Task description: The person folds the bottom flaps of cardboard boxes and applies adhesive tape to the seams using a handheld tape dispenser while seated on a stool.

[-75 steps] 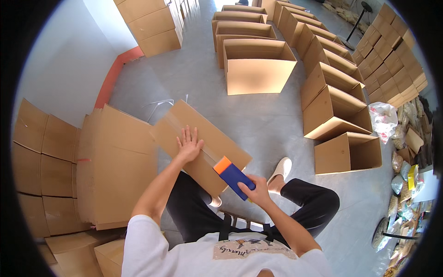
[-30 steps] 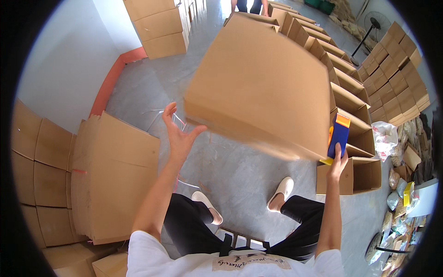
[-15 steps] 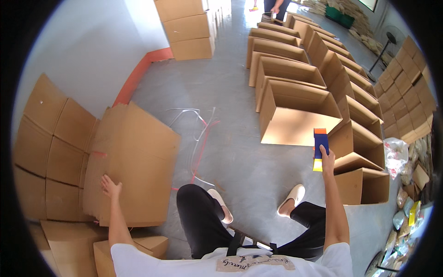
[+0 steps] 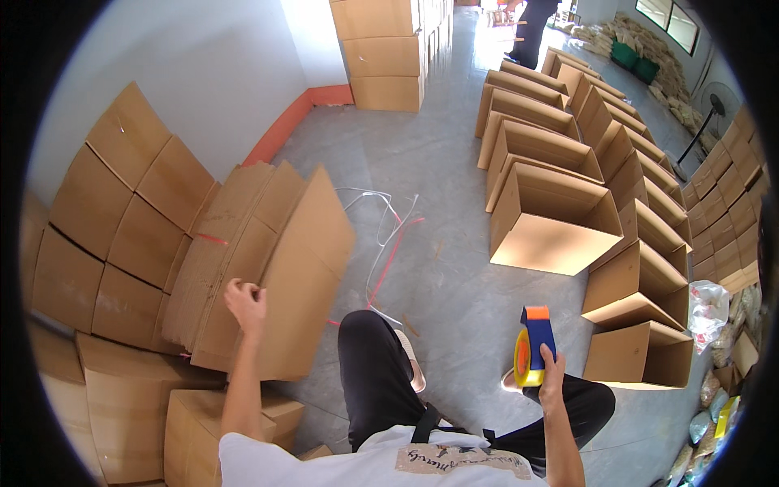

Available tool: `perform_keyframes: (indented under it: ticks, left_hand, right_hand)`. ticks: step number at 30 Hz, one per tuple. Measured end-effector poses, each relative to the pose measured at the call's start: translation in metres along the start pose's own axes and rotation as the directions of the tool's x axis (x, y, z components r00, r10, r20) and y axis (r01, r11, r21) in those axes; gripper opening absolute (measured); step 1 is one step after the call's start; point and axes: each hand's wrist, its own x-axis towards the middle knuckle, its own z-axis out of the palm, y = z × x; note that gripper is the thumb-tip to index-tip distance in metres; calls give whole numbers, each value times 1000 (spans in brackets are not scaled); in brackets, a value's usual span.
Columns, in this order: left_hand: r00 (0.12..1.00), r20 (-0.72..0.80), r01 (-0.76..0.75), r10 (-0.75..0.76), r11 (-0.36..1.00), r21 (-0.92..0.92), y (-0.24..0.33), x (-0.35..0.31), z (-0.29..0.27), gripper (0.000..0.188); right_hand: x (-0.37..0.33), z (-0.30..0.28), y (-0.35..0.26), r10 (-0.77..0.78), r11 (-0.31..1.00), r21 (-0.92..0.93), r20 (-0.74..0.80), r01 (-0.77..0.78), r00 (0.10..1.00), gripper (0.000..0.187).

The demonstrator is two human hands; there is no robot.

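On the left, a stack of flattened cardboard cartons leans by the wall. Its outermost flattened carton stands tilted apart from the others. My left hand is at that carton's near edge, fingers curled and closed on it; the fingertips are partly hidden. In my right hand is a tape dispenser, blue with an orange end and a yellow roll, held above my right foot. Rows of open-topped cartons stand on the floor to the right.
Closed cartons are piled at the left and lower left, and more are stacked at the back. White and pink strapping lies loose on the floor. A person stands far off. A fan and plastic bags are at right.
The outermost flattened carton has swung away from the stack, and my left hand has gone from flat on it to curled at its edge. The tape dispenser has moved lower and turned, showing its roll.
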Motion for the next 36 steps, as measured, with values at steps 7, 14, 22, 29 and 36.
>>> perform_keyframes:
  ticks: [7, 14, 22, 29, 36]
  left_hand:
    - [980, -70, -198, 187, 954, -226, 54, -11, 14, 23]
    - [649, -5, -587, 761, 497, -639, 129, 12, -71, 24]
    - [68, 83, -746, 994, 106, -658, 227, -26, 19, 20]
    - [457, 149, -614, 877, 432, -660, 268, -129, 84, 21]
    - [864, 214, -123, 455, 604, -788, 234, -151, 119, 36]
  right_hand:
    - [-22, -37, 1, 8, 996, 87, -82, -1, 997, 41]
    - [-37, -77, -74, -404, 877, 167, -255, 451, 878, 52]
    - [-27, -39, -89, -584, 679, -417, 192, 604, 789, 57]
    - [-53, -1, -45, -232, 457, -741, 435, 492, 870, 73]
    - [-49, -5, -25, -112, 555, -737, 394, 386, 912, 73]
